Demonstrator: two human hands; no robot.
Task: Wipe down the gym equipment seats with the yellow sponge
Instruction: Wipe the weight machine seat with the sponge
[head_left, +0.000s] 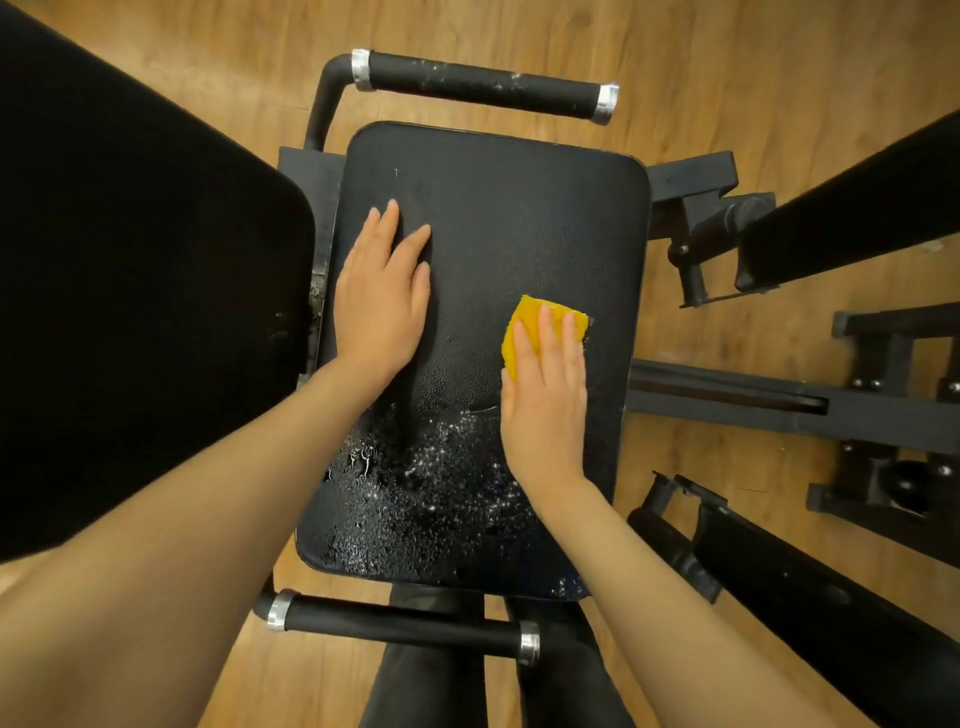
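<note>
A black padded seat (519, 218) fills the middle of the head view. Wet foam and droplets (431, 483) cover its near half. The yellow sponge (524, 322) lies on the seat's right side, pressed flat under the fingers of my right hand (545, 395). My left hand (382, 291) rests palm down on the left part of the seat, fingers spread, holding nothing.
A large black back pad (130, 270) stands at the left. Black grip bars with silver collars sit beyond the seat (483, 85) and in front of it (400, 623). Black frame arms and padded beams (831, 395) crowd the right. The floor is wood (727, 62). My dark-trousered legs (467, 675) are below.
</note>
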